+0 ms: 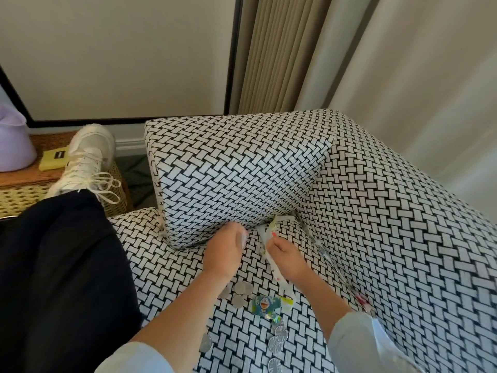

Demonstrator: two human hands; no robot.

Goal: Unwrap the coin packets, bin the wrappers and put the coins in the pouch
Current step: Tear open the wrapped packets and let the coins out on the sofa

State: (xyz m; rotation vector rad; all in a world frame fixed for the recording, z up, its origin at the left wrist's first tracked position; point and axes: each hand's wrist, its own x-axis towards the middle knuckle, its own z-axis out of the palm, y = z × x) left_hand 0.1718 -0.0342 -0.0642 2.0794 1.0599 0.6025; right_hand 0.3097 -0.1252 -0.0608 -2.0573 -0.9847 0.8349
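My right hand (289,255) grips a white patterned pouch (271,232) whose fabric trails down past my wrist. My left hand (224,250) is beside it with fingers curled; whether it holds anything is hidden. Several silver coins (239,293) lie loose on the sofa seat under my left wrist. More coins (278,339) lie nearer me, some in clear wrap. A blue cartoon packet (265,305) lies between the two groups.
The black-and-white woven sofa (376,211) has an armrest cushion (231,173) just beyond my hands. My dark trouser leg (61,265) and white shoe (86,162) rest on a wicker table (24,192) at left. A clear strip (322,254) lies right.
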